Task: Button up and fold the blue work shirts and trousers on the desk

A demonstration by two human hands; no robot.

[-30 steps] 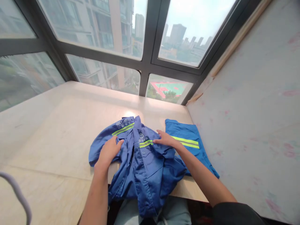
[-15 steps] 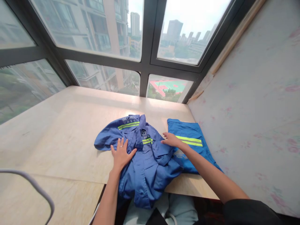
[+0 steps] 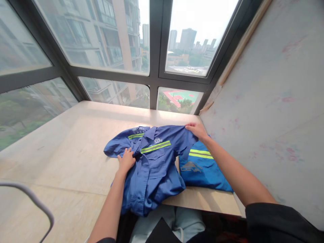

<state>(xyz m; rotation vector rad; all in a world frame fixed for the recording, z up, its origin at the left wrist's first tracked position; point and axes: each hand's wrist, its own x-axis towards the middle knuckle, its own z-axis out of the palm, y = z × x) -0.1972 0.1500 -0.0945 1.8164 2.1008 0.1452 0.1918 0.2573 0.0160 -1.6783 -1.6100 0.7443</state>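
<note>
Head view: two hands working a blue jacket (image 3: 138, 170), hands well apart. Left hand (image 3: 126, 160) reaches in from the near left, back of hand up, fingers spread a little and pointing far, ring on one finger. It rests on the jacket's left part, below the collar; can't tell if any cloth is gripped. Right arm runs from the near right toward the far side, forearm angled left. Right hand (image 3: 196, 130) has the right sleeve (image 3: 186, 140) pinched along its far edge, between thumb and fingers, sleeve stretched out to the right.

Jacket lies front up on the pale board (image 3: 63, 148), left sleeve out to the left, near hem bunched and hanging over the near edge, above the wearer's knees. Yellow-green stripes across the chest.

Container-wise: chest pocket (image 3: 158, 167), flap down, contents hidden. Brighter blue folded garment (image 3: 207, 176), marked CEVA, lies right of the jacket, partly under the right sleeve. Grey cable (image 3: 37, 201) at near left.
</note>
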